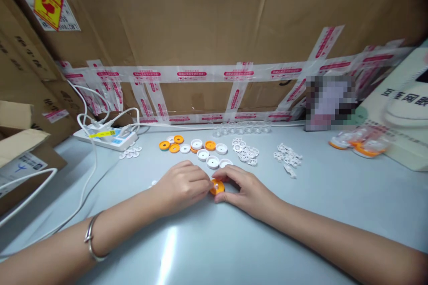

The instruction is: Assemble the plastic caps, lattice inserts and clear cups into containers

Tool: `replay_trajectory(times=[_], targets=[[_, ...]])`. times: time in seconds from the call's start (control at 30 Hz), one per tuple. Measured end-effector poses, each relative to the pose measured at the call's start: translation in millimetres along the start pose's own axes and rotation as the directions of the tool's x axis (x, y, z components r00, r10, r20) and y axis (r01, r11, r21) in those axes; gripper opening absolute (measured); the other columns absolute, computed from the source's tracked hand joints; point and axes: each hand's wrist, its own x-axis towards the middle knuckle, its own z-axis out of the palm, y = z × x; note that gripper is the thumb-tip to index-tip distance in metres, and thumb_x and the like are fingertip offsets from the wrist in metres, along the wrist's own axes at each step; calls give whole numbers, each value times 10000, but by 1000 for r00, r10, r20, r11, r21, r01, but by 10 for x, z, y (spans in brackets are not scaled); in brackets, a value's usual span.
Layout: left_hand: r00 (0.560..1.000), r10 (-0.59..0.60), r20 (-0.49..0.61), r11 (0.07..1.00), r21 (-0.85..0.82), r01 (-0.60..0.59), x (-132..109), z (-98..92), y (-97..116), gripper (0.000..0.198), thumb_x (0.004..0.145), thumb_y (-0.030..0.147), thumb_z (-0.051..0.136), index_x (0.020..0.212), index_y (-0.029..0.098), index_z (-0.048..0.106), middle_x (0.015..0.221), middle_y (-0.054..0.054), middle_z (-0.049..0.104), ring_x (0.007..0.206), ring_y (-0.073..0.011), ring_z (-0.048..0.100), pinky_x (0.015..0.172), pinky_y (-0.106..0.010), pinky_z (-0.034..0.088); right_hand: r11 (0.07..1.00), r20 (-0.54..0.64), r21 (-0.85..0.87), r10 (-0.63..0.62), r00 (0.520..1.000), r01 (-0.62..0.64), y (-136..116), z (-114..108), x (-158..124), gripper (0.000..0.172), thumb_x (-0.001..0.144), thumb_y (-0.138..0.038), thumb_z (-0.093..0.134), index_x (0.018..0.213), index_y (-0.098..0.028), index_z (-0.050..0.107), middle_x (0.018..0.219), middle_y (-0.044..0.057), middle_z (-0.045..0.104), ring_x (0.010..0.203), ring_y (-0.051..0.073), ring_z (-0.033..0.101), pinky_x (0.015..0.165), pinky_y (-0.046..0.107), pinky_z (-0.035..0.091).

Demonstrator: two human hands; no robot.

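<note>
My right hand point(249, 189) grips a small round orange cap point(219, 187) by its edge, thumb and fingers on opposite sides. Something small and pale shows in the middle of the cap. My left hand point(185, 187) is closed, its fingertips pinched together at the cap's left side; what they hold is hidden. Just beyond my hands lie several round caps, among them a white cap point(213, 162) and an orange cap point(210, 145). To their right is a loose pile of white openwork wheel-like pieces point(245, 151).
Another pile of white plastic pieces point(288, 156) lies further right. Clear domes point(240, 128) line the cardboard box point(200, 18) at the back. A power strip point(110, 136) with white cables and small white discs point(130, 152) stand left. Finished-looking orange-and-clear pieces point(368, 146) sit right.
</note>
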Motion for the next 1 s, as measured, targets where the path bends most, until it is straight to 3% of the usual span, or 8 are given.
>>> replay_trajectory(times=[0.17, 0.5, 0.67, 0.73, 0.77, 0.83, 0.9, 1.0], targets=[[999, 47, -14, 999, 17, -47, -11, 25, 31, 132, 874, 155, 503, 795, 151, 610, 773, 2, 708, 702, -101, 628, 677, -262, 391, 1000, -20, -9, -26, 999, 26, 7, 6, 6, 283, 667, -224, 738, 905, -186, 590, 868, 28, 632, 816, 165, 585, 716, 285, 465], [998, 3, 59, 999, -41, -1, -42, 13, 71, 105, 855, 132, 513, 876, 168, 610, 881, 5, 708, 817, -117, 630, 791, -301, 359, 999, -15, -2, -42, 999, 42, 11, 9, -4, 266, 672, -239, 738, 880, -188, 579, 844, 16, 620, 797, 157, 570, 715, 281, 455], [990, -119, 70, 972, -194, 131, 6, -214, -4, 166, 861, 126, 479, 921, 177, 625, 913, -19, 698, 878, -130, 621, 813, -286, 400, 999, 9, 44, -19, 1000, 18, -1, -5, -8, 231, 695, -238, 720, 876, -184, 586, 847, 20, 601, 810, 152, 563, 747, 282, 448], [956, -263, 127, 928, -238, 287, 3, -389, -105, 169, 863, 166, 472, 911, 162, 634, 912, -49, 686, 870, -140, 617, 783, -266, 436, 997, 16, 75, 1, 1000, -2, -6, -7, -4, 225, 699, -232, 715, 877, -184, 586, 868, 22, 597, 814, 147, 561, 756, 278, 447], [921, -330, 208, 895, -239, 375, -8, -474, -162, 168, 861, 190, 477, 900, 167, 639, 901, -45, 682, 844, -138, 618, 761, -255, 449, 996, 19, 86, 9, 1000, -11, -9, -7, -2, 224, 699, -230, 714, 877, -184, 585, 876, 22, 596, 814, 145, 560, 758, 276, 446], [798, -407, 445, 837, -169, 521, -42, -606, -265, 151, 835, 211, 509, 885, 188, 650, 890, -23, 677, 807, -141, 617, 725, -246, 459, 995, 26, 99, 16, 1000, -18, -14, -8, 1, 229, 693, -228, 717, 874, -185, 584, 883, 21, 594, 813, 142, 555, 758, 272, 444], [697, -445, 563, 807, -86, 584, -79, -666, -334, 146, 814, 217, 527, 882, 202, 655, 896, -14, 670, 815, -150, 611, 725, -247, 458, 995, 29, 99, 11, 1000, -14, -15, -9, 1, 228, 690, -229, 719, 869, -187, 585, 880, 20, 590, 813, 141, 550, 759, 271, 442], [640, -475, 604, 791, -25, 611, -107, -648, -368, 161, 808, 220, 521, 907, 203, 646, 933, -23, 654, 853, -163, 598, 744, -251, 451, 996, 26, 94, -4, 1000, 2, -6, -12, -6, 223, 688, -230, 719, 866, -190, 591, 878, 19, 585, 819, 139, 545, 762, 269, 442]])
